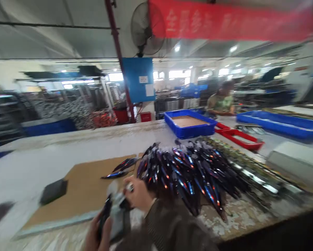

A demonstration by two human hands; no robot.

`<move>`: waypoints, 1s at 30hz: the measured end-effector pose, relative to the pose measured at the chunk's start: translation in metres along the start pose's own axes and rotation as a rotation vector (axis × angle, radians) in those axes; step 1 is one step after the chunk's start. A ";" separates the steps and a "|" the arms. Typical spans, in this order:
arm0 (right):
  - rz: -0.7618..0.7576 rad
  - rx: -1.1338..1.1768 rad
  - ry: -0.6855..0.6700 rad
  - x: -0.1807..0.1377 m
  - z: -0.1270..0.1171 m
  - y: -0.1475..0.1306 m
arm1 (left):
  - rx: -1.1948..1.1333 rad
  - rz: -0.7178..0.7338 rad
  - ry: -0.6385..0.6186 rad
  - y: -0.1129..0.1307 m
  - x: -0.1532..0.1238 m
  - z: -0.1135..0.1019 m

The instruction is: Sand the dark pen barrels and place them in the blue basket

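Observation:
My left hand [96, 233], at the bottom of the view, has its fingers closed round a dark, narrow piece [106, 211]. My right hand [138, 193] is just above and to the right, its fingers pinched on a small pale or shiny thing that is blurred. Beside both hands is a grey, box-like object [119, 223]; whether either hand touches it is unclear. Two glossy dark leaf-shaped pieces [116, 174] lie on the brown cardboard [83, 184] ahead. A large pile of similar pieces [182, 170], glinting blue and red, spreads to the right of my hands.
A dark block [53, 191] rests on the cardboard's left. Behind the pile stand a blue tray [189, 132] and red trays [246, 143]. Long metal strips [260, 181] lie at right. Across the table sits another person [221, 101], near a second blue tray [281, 127].

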State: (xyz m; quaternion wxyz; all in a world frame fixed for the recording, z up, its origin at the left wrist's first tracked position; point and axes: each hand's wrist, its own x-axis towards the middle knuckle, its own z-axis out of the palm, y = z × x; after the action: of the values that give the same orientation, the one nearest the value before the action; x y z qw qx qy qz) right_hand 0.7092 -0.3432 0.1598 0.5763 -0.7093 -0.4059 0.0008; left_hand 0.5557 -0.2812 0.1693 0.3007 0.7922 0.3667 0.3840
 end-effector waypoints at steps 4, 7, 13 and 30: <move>0.236 0.701 0.068 -0.009 -0.029 0.001 | -0.186 0.150 -0.131 0.001 -0.020 0.012; 0.327 0.968 0.025 -0.017 -0.045 0.000 | -0.212 0.167 -0.186 0.015 -0.024 0.031; 0.350 1.045 0.030 -0.022 -0.045 -0.003 | -0.179 0.217 -0.200 0.026 -0.028 0.037; 0.371 1.070 0.035 -0.019 -0.037 -0.014 | -0.100 0.273 -0.189 0.016 -0.028 0.031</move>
State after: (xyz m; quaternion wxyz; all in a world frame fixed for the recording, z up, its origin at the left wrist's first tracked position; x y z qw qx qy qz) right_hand 0.7051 -0.3842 0.1748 0.8523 -0.3778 -0.2079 0.2961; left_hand 0.5746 -0.3190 0.1548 0.3178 0.8513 0.2063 0.3629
